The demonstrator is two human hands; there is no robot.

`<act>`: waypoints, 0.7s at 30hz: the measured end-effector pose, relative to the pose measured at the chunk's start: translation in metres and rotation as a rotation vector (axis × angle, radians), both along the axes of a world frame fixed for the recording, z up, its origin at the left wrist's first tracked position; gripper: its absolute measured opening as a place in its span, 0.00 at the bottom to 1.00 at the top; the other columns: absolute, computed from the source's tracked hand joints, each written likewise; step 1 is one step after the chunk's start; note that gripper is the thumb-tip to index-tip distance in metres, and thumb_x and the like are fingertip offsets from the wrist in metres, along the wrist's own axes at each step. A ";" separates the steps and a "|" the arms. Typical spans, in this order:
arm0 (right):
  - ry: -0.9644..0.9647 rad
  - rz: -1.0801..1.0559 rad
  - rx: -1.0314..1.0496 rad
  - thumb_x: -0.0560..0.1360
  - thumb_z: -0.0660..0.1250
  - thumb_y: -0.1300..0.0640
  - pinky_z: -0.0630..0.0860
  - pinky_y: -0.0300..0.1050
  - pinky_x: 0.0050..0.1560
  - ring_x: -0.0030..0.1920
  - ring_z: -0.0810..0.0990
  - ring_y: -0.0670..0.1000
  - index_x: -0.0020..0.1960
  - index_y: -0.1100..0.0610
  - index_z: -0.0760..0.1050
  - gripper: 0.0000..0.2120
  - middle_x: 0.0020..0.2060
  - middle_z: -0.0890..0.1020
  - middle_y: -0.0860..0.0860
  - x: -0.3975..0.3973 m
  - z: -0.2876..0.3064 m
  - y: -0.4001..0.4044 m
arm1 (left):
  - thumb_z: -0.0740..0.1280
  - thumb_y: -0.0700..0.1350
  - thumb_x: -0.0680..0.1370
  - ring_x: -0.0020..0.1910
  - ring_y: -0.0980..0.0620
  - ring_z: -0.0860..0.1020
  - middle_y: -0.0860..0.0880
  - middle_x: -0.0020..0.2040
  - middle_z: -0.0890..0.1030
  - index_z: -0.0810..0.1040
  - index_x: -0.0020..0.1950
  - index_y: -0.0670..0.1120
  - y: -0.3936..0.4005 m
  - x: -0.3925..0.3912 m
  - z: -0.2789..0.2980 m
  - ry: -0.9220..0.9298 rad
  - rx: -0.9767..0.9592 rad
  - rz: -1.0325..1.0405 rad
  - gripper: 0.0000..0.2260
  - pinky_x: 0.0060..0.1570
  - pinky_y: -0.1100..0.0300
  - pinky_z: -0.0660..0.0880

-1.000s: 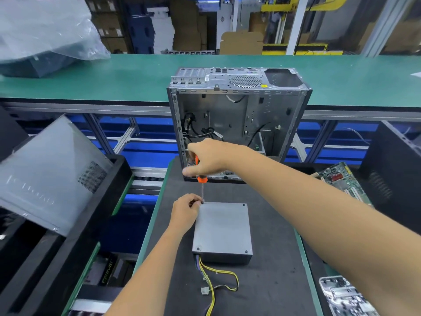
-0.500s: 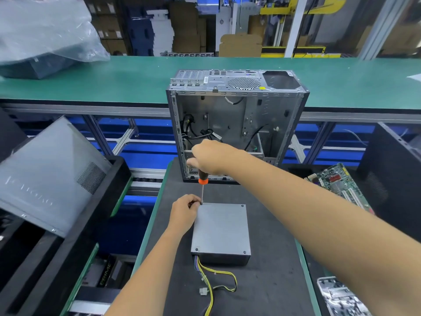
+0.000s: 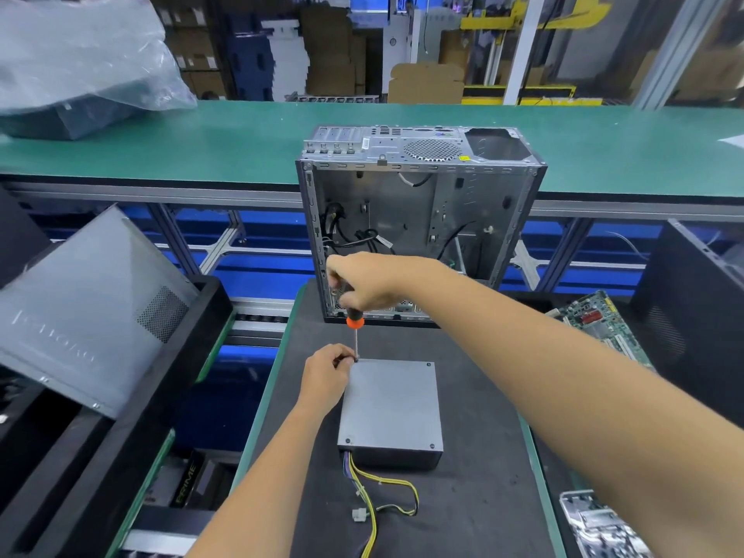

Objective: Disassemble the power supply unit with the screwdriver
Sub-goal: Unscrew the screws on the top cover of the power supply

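Grey steel power supply unit lies flat on the dark mat of the table, cable bundle trailing toward the camera, open PC case standing just behind it. Right hand grasps the screwdriver by its black-and-orange handle, shaft upright, tip on the far-left corner screw of the lid. Left hand pinches at the shaft tip beside that corner, steadying it. Versus a second ago: same screw, same stance, but the right hand's grip has rolled round the handle, less orange showing now. Reads as turning in progress, screw likely backing out, though the screw head is too small to confirm. Three other lid screws look seated, so disassembly is early: first of four. Motherboard lies off to the right, untouched.
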State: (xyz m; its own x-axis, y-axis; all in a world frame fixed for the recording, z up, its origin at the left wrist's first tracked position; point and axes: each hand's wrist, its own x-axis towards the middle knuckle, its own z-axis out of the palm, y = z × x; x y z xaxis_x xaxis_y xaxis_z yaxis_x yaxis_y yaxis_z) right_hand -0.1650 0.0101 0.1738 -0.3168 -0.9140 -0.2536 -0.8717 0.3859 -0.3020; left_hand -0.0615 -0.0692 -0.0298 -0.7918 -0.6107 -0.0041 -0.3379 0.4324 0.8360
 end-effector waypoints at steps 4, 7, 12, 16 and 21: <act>-0.035 0.007 -0.030 0.70 0.66 0.62 0.66 0.44 0.32 0.37 0.71 0.50 0.46 0.56 0.68 0.08 0.37 0.74 0.50 0.005 0.001 0.004 | 0.65 0.36 0.76 0.43 0.56 0.77 0.52 0.43 0.82 0.82 0.44 0.47 0.000 -0.001 0.000 0.005 -0.005 -0.003 0.08 0.43 0.69 0.68; 0.211 -0.044 -0.053 0.80 0.57 0.50 0.60 0.45 0.30 0.34 0.69 0.50 0.45 0.57 0.66 0.11 0.36 0.71 0.52 0.006 -0.005 0.002 | 0.65 0.37 0.77 0.44 0.56 0.78 0.52 0.44 0.82 0.82 0.45 0.47 -0.001 -0.002 0.000 -0.011 -0.006 -0.007 0.08 0.44 0.68 0.69; 0.082 -0.065 -0.006 0.80 0.60 0.53 0.66 0.44 0.30 0.31 0.76 0.52 0.49 0.58 0.67 0.08 0.42 0.77 0.56 -0.003 -0.005 -0.001 | 0.65 0.37 0.76 0.44 0.56 0.78 0.52 0.43 0.82 0.81 0.44 0.48 -0.001 -0.002 -0.001 -0.009 -0.006 -0.007 0.08 0.44 0.68 0.70; -0.020 0.001 -0.029 0.74 0.69 0.62 0.74 0.49 0.41 0.46 0.77 0.54 0.57 0.56 0.69 0.15 0.47 0.80 0.54 -0.006 0.003 0.006 | 0.65 0.36 0.76 0.44 0.54 0.78 0.52 0.44 0.82 0.80 0.42 0.50 -0.002 -0.002 0.000 -0.009 0.000 -0.021 0.10 0.45 0.66 0.71; -0.111 -0.034 -0.082 0.72 0.66 0.66 0.73 0.44 0.38 0.44 0.76 0.53 0.54 0.58 0.71 0.13 0.44 0.78 0.53 -0.002 -0.001 0.012 | 0.64 0.36 0.76 0.44 0.53 0.78 0.52 0.43 0.82 0.80 0.42 0.49 -0.003 -0.001 0.000 -0.012 -0.013 -0.029 0.10 0.47 0.62 0.72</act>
